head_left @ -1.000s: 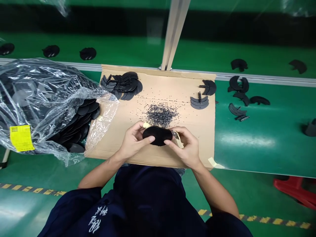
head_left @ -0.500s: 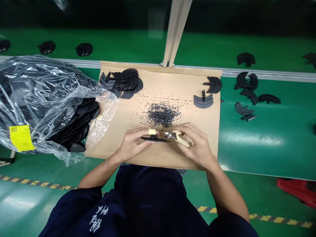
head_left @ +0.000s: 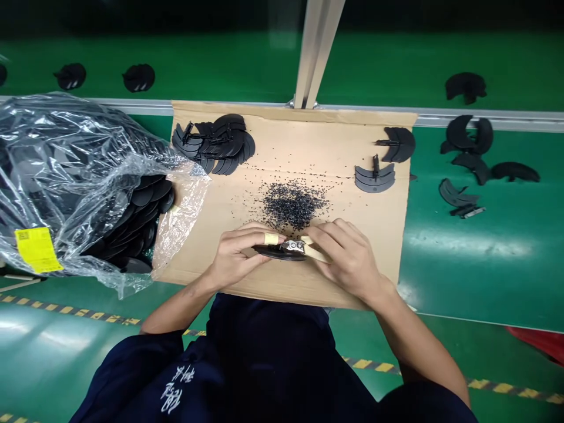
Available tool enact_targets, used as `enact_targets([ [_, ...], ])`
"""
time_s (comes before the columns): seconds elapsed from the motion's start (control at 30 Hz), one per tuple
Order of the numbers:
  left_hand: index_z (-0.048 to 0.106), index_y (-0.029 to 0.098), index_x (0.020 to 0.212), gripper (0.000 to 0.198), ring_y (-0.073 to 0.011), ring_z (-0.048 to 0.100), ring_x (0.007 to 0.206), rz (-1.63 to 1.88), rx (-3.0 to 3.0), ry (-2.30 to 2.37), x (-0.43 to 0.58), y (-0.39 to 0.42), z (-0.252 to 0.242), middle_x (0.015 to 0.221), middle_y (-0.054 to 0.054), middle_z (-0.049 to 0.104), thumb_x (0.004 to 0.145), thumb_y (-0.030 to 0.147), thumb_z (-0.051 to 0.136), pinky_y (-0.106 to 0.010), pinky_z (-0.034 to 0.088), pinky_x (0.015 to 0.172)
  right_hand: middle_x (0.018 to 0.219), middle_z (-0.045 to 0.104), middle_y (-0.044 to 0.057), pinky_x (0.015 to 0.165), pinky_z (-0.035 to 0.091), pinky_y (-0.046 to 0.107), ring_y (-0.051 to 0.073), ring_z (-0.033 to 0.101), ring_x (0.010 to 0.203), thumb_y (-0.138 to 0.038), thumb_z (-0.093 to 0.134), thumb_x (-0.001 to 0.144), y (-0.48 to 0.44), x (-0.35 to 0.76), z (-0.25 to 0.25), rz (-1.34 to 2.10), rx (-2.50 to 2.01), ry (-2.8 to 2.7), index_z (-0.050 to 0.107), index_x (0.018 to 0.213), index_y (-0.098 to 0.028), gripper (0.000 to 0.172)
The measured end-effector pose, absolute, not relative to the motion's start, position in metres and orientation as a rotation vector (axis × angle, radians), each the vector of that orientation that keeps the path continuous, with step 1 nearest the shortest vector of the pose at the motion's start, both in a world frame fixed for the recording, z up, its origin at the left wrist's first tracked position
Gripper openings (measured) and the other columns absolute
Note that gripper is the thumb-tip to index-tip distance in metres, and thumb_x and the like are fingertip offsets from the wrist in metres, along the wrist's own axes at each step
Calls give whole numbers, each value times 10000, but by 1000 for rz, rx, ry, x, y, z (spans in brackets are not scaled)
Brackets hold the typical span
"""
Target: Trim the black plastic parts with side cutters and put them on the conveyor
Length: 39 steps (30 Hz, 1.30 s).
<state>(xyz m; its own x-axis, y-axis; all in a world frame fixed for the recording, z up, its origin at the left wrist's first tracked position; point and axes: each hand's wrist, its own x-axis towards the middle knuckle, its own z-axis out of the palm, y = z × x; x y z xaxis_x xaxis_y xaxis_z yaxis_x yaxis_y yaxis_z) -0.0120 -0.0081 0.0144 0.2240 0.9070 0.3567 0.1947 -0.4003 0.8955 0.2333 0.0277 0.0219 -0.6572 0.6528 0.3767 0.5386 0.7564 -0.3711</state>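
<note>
Between the thumb and fingers of my left hand [head_left: 235, 252] is a black plastic part [head_left: 279, 253], thin and curved, seen nearly edge-on. Yellowish tape wraps one of that hand's fingers. My right hand [head_left: 346, 255] is closed round cream-handled nippers [head_left: 315, 251]. Their metal jaws lie at the upper side of the black part; whether they bite on it I cannot tell. Just beyond both hands, a heap of tiny black bits [head_left: 293, 202] is scattered over the cardboard sheet [head_left: 247, 285].
A clear plastic bag [head_left: 79, 176] full of black discs sits at left. Stacked black parts [head_left: 215, 144] lie on the cardboard's far left, and two curved parts [head_left: 374, 176] at its right. More parts [head_left: 469, 138] rest on the green table. A metal post [head_left: 317, 56] rises behind.
The nippers have moved left, and their jaws now overlap the black part. My left hand keeps its hold on the part. The view has shifted slightly.
</note>
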Motion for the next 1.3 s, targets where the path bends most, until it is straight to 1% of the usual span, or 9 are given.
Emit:
enact_targets([
  [0.23,800,191,1083,232,-171,746,885,1221,1725,1064,-11,-10,10,951,-90,815,852,169,810,-290,629,788,841,724,57,645,443,322,179,580,754,-106,589,971,25,229,24,56,-906,-2514,696,1017,-151,125],
  [0.33,803,189,1056,201,-175,749,859,1234,1718,1089,-10,-13,9,918,-83,814,855,190,811,-292,630,765,766,703,27,613,428,299,154,567,686,-104,581,977,22,226,20,111,-915,-2473,694,981,-156,124],
  [0.5,771,192,1140,242,-191,739,918,1247,1815,1091,-13,-17,16,975,-95,806,898,186,763,-333,620,815,814,723,47,654,464,274,143,600,695,-102,574,974,22,227,13,322,-937,-2325,685,1006,-146,124],
  [0.73,713,179,1172,223,-193,700,907,1084,2025,1150,-9,-13,24,970,-87,767,957,230,685,-359,585,836,859,718,60,665,335,338,194,523,761,-167,558,999,27,227,26,-59,-1049,-2522,680,1080,-172,147],
  [0.9,708,162,1103,198,-183,676,881,927,1890,1263,-10,4,20,955,-73,736,982,301,634,-314,558,810,997,696,112,745,372,350,241,530,881,-336,513,1032,31,245,29,-42,-1254,-2566,638,1198,-148,281],
  [1.0,704,145,1100,345,-193,691,917,897,1502,1269,-16,15,14,1016,-84,745,955,455,659,-306,559,835,1064,658,154,738,391,364,276,542,906,-472,475,1029,28,267,21,-110,-1542,-2448,616,1245,-137,423],
  [1.07,723,134,1070,496,-213,699,956,882,1296,1187,-17,20,10,1037,-93,756,916,601,657,-321,560,880,1083,641,175,725,401,374,295,549,918,-481,446,1032,23,279,12,-177,-1695,-2389,610,1264,-130,452],
  [1.17,760,123,943,697,-238,711,952,874,1074,1099,-12,23,6,951,-93,775,844,793,593,-361,551,946,1098,632,202,735,442,408,314,558,916,-445,421,1035,18,292,-1,-252,-1808,-2347,611,1281,-117,453],
  [1.3,786,112,899,788,-274,721,972,885,923,1059,0,23,3,926,-111,789,746,868,624,-409,536,998,1118,644,223,848,509,516,376,595,1030,-441,421,1022,20,302,-4,-291,-1688,-2335,611,1301,-111,472],
])
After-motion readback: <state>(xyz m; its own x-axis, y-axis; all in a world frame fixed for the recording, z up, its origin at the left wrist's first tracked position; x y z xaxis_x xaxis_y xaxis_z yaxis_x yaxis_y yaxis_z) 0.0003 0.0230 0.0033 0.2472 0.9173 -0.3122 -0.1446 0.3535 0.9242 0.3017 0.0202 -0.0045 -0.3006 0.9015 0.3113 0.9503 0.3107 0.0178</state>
